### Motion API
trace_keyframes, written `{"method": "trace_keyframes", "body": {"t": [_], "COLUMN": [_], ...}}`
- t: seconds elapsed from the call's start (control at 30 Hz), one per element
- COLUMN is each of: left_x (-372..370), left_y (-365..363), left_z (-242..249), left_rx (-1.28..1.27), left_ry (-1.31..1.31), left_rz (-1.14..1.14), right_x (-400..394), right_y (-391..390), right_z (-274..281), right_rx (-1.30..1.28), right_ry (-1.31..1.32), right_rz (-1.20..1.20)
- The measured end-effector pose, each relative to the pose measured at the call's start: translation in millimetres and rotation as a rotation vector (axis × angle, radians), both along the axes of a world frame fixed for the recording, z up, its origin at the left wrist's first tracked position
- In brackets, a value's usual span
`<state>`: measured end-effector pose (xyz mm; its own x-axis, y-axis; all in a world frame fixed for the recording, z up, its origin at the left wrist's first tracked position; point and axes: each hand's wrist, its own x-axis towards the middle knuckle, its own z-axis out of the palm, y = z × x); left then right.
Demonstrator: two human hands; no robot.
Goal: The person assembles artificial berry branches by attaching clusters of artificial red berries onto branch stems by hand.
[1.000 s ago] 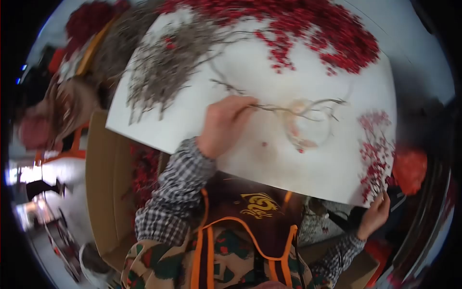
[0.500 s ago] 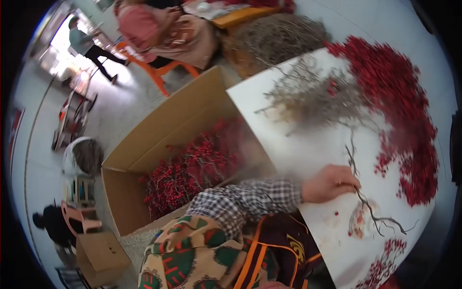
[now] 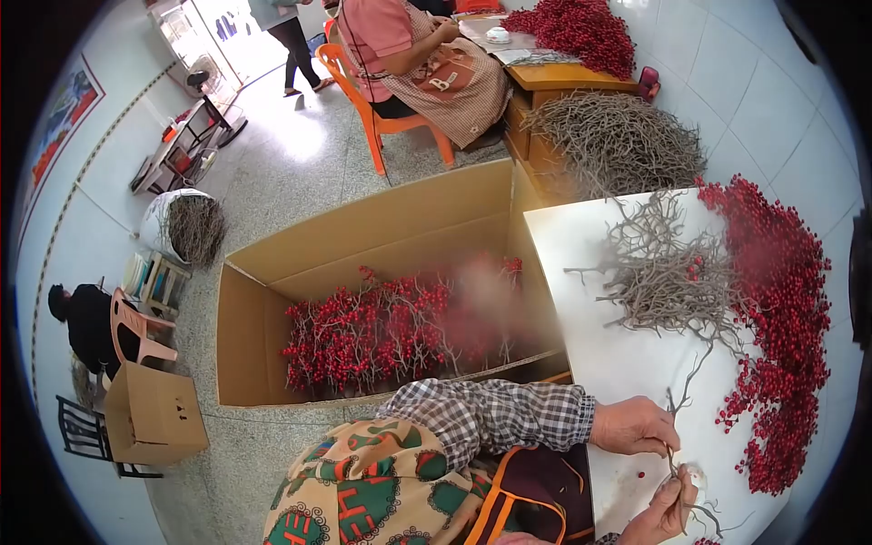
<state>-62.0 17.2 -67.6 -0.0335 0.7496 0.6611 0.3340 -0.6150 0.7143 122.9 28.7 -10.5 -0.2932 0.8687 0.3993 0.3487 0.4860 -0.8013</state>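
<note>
Two hands, one bare branch (image 3: pixel 673 461), over the near end of the white tabletop (image 3: pixel 627 363). Could snap if bent hard between the grips; could snag if drawn toward the grey twig pile (image 3: pixel 668 286), tips being so near. Pinched in left fingertips (image 3: pixel 669 446), grasped lower down in right hand (image 3: pixel 658 516), forks jutting past both. Farther along tabletop: that pile, red berries (image 3: pixel 781 291) alongside. Beyond tabletop: bigger twig tangle (image 3: pixel 627 136).

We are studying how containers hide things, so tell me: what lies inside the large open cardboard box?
The large cardboard box holds tangled branches with red berries, grey twigs showing between them. Anything underneath is covered and cannot be seen.
</note>
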Motion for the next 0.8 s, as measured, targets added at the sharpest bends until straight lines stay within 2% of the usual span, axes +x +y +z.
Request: {"method": "trace_keyframes", "body": {"t": [0.03,0.13,0.2,0.23,0.27,0.33,0.43,0.53,0.63,0.8], "left_x": [-1,-9,-12,-14,-12,-4,-2,-8,-13,-7], "left_y": [-1,1,0,0,0,4,9,10,0,11], "left_z": [0,-5,-3,-2,-1,0,-4,-6,11,-8], "left_rx": [-0.013,-0.3,-0.175,-0.113,-0.093,-0.052,-0.174,-0.127,-0.229,-0.186], "left_ry": [0.014,0.141,0.21,0.246,0.171,0.021,0.018,0.077,0.064,0.052], "left_rz": [0.028,0.025,0.066,0.089,0.121,0.18,0.265,0.361,0.449,0.388], "right_x": [0,-3,14,10,6,-4,-6,-13,-12,-7], "right_y": [1,1,13,12,10,6,9,5,4,9], "right_z": [-2,6,5,6,7,8,-4,6,7,3], "right_rx": [-0.032,-0.053,-0.233,-0.087,0.058,-0.025,-0.07,-0.07,-0.083,-0.106], "right_ry": [0.062,0.165,-0.006,0.072,0.14,0.188,0.236,0.225,0.211,0.237], "right_rz": [-0.032,-0.17,-0.269,-0.213,-0.15,-0.139,-0.168,-0.211,-0.171,-0.064]}}
